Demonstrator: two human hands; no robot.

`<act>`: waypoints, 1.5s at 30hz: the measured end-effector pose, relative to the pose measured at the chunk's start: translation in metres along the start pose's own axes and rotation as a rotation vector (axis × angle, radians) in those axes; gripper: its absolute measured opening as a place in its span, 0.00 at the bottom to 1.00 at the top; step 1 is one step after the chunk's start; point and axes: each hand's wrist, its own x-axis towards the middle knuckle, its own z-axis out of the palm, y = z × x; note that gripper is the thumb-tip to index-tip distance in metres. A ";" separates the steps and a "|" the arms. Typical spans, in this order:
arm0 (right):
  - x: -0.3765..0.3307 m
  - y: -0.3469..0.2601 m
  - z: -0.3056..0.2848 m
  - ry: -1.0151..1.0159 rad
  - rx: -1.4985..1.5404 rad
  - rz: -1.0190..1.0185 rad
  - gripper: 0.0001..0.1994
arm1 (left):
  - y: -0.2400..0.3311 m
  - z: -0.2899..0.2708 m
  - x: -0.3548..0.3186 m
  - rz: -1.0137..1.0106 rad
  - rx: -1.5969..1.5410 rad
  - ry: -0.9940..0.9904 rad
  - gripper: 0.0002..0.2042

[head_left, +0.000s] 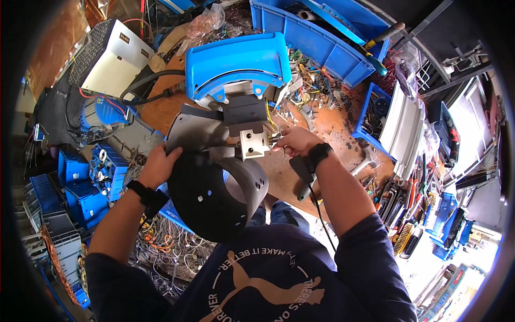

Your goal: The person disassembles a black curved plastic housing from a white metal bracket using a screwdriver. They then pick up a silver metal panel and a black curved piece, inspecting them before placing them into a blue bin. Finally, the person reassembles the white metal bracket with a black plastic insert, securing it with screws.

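A wide, dark curved band (209,201) with small holes hangs in a loop in front of me. My left hand (160,167) is closed on its left edge, thumb on the outer face. Above the band stands a machine with a bright blue housing (236,61). A pale metal block (254,144) with dark bolt holes sits below its black bracket (244,111). At the block's right side, the fingers of my right hand (296,141) are pinched together around something thin and small, whose kind I cannot make out.
On the brown workbench (316,126) lie scraps, wires and a hammer (368,161). A blue crate (316,40) stands at the back, a white box (115,56) at the far left. Several hand tools (399,201) line the right side. Tangled wires (166,249) lie at lower left.
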 end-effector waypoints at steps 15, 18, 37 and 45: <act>0.013 -0.001 0.012 0.203 -0.155 -0.062 0.10 | 0.003 -0.001 0.003 -0.096 0.036 -0.053 0.22; 0.048 0.030 0.022 0.474 -0.963 -0.274 0.12 | 0.006 0.001 0.002 -0.051 0.027 -0.033 0.22; 0.042 0.050 0.057 1.080 -0.454 -0.829 0.10 | -0.016 0.009 0.004 0.079 -0.056 0.060 0.17; -0.007 0.011 0.016 0.285 -0.388 -0.366 0.12 | -0.013 0.006 0.002 0.010 -0.083 0.028 0.20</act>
